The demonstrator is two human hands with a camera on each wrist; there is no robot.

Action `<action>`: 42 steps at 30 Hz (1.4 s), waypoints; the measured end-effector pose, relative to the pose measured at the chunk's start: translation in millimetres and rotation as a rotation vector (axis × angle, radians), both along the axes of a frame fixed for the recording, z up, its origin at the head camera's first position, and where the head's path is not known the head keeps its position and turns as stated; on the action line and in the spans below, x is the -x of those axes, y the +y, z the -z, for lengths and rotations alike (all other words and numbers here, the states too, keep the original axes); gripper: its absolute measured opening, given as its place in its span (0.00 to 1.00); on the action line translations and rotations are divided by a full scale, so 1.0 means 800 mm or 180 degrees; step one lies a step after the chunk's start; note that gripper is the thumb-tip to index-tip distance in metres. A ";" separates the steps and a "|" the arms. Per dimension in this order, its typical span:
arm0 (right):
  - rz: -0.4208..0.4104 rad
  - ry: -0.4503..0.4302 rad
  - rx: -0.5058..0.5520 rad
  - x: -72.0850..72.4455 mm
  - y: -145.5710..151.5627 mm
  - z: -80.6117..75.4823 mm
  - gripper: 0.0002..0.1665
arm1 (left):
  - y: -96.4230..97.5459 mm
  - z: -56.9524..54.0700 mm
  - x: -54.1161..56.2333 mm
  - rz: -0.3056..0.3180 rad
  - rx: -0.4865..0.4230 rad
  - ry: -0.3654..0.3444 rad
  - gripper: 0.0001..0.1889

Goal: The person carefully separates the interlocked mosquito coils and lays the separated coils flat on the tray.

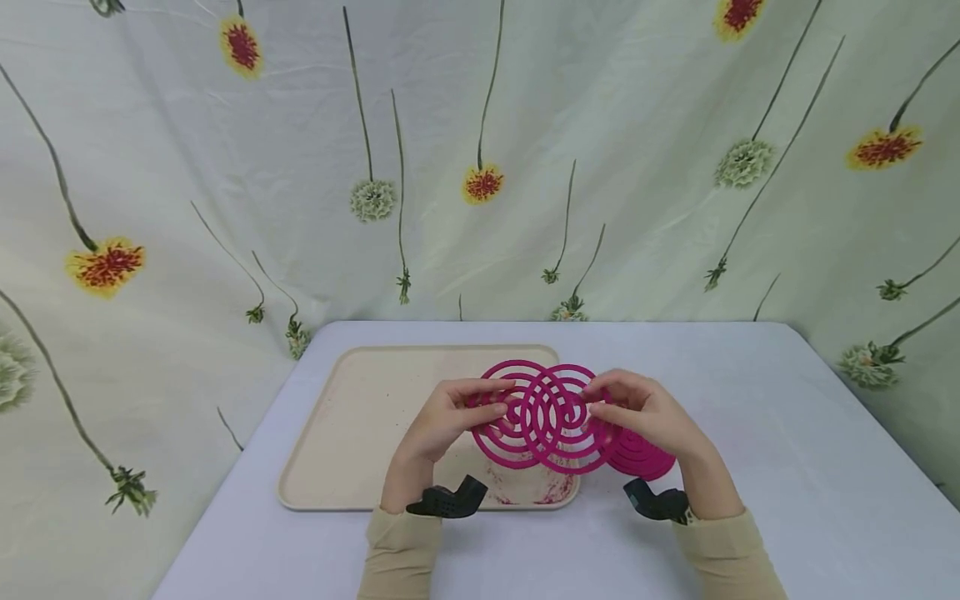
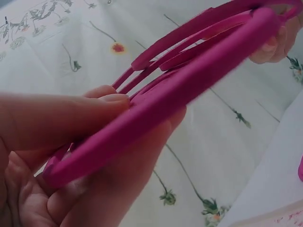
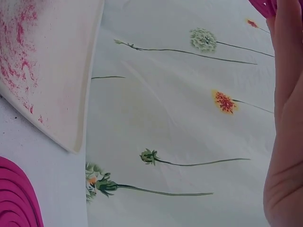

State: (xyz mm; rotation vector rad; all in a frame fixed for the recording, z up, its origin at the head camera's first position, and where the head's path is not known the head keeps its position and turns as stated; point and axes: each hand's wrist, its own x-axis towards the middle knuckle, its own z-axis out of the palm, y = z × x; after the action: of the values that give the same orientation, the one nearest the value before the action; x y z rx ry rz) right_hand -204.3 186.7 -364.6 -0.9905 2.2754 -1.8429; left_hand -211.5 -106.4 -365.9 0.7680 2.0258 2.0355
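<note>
Two pink mosquito coils overlap in the air, their spiral rings crossing in the middle. My left hand [image 1: 441, 419] pinches the left coil [image 1: 514, 413] between thumb and fingers. On the other side, my right hand [image 1: 658, 417] holds the right coil [image 1: 572, 410] at its outer edge with thumb and fingertips. Seen edge-on in the left wrist view, the pink coil [image 2: 165, 104] passes between the left thumb and fingers. Only the side of the right hand [image 3: 289, 118] shows in the right wrist view. More coiled pink spiral [image 1: 642, 457] lies flat on the table below that hand.
A beige tray [image 1: 352, 442] lies on the white table [image 1: 780, 433], partly under the left hand and coils. Pink crumbs and smears [image 1: 555, 489] mark its near right corner. Behind the table hangs a flower-patterned cloth [image 1: 645, 125].
</note>
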 end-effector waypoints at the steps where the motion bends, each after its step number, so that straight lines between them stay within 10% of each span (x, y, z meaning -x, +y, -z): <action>1: -0.0104 0.0054 -0.0088 0.000 0.000 0.000 0.15 | 0.000 -0.001 -0.001 -0.0001 0.0021 0.0012 0.19; 12: 0.0626 -0.0093 -0.0080 -0.005 -0.017 0.000 0.18 | 0.017 -0.008 -0.007 -0.0422 -0.0181 0.0125 0.18; 21: 0.0514 0.0111 -0.0030 -0.006 -0.011 -0.003 0.17 | 0.019 -0.012 -0.012 -0.0527 -0.0163 0.0135 0.18; 34: 0.1854 -0.0065 0.1277 -0.010 -0.066 0.011 0.18 | 0.087 0.000 -0.021 -0.1778 -0.1486 0.0151 0.18; 42: 0.1991 0.0144 0.1302 -0.008 -0.067 0.012 0.17 | 0.095 0.007 -0.022 -0.1439 -0.1309 0.0397 0.19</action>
State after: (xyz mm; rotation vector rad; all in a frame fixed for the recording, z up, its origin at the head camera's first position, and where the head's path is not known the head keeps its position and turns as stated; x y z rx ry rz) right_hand -197.6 133.0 -373.8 -0.3419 2.4790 -2.6210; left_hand -194.1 -30.1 -371.6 0.5386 2.0098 2.7815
